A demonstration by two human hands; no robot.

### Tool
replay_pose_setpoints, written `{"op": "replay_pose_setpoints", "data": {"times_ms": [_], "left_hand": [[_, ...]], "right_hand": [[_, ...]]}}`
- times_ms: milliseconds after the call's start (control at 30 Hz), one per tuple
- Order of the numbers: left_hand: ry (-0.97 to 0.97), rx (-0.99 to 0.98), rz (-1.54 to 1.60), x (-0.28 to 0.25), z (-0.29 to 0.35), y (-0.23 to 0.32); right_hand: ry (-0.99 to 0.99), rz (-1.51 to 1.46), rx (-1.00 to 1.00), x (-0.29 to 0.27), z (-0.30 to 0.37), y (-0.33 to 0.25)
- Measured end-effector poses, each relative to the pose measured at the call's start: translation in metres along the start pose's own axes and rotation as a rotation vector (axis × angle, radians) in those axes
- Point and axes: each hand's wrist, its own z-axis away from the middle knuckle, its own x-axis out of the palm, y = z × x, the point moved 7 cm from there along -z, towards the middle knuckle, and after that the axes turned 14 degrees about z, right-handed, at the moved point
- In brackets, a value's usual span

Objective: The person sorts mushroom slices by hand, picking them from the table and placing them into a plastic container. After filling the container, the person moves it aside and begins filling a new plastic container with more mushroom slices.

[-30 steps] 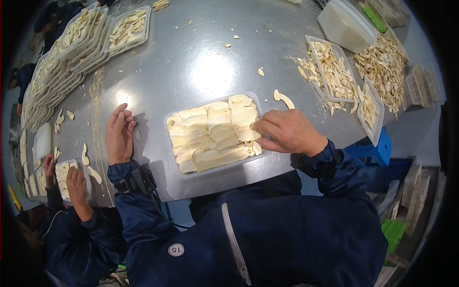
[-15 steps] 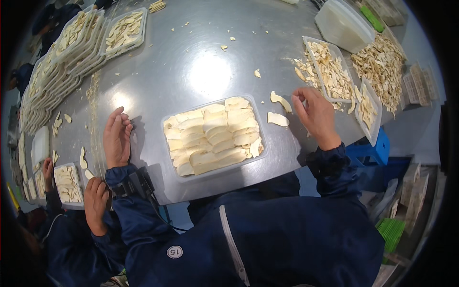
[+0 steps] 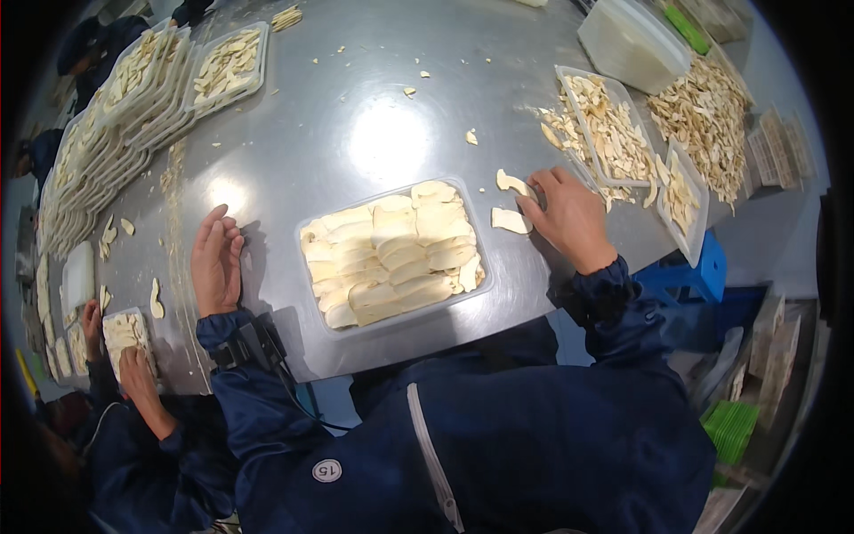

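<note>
A clear plastic tray [image 3: 331,333] sits in front of me, filled with pale slices [image 3: 400,249] that look like dried mushroom, laid in overlapping rows. To the right of the tray, my right hand [image 3: 571,218] is low over the table, thumb and fingers apart. Its fingertips are at a curved slice [image 3: 511,182] and its thumb is beside a broader slice [image 3: 510,221]; whether they touch is unclear. Left of the tray, my left hand [image 3: 216,262] rests on its edge, fingers loosely bent, holding nothing.
Right: a tray of loose slices [image 3: 609,133], a smaller tilted tray [image 3: 683,209], a large heap [image 3: 703,116] and a clear bin [image 3: 632,49]. Left: stacked filled trays [image 3: 107,133]. A co-worker's hand [image 3: 138,374] is at a small tray [image 3: 124,329]. A blue stool [image 3: 703,271] stands below the table.
My right hand has moved left and slightly down, to the two loose slices. My left hand stays nearly still. The co-worker's hand has moved left onto their small tray.
</note>
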Motion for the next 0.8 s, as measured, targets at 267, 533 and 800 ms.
{"op": "replay_pose_setpoints", "data": {"times_ms": [267,533,800], "left_hand": [[-0.015,0.000,-0.010,0.000,0.000,0.000],[-0.032,-0.011,0.008,0.002,-0.001,-0.002],[-0.038,-0.002,-0.005,0.003,0.000,0.000]], "right_hand": [[-0.051,0.044,-0.003,0.010,-0.003,0.002],[0.099,-0.100,-0.115,-0.021,0.004,-0.024],[0.292,-0.197,-0.481,-0.040,0.047,-0.095]]}}
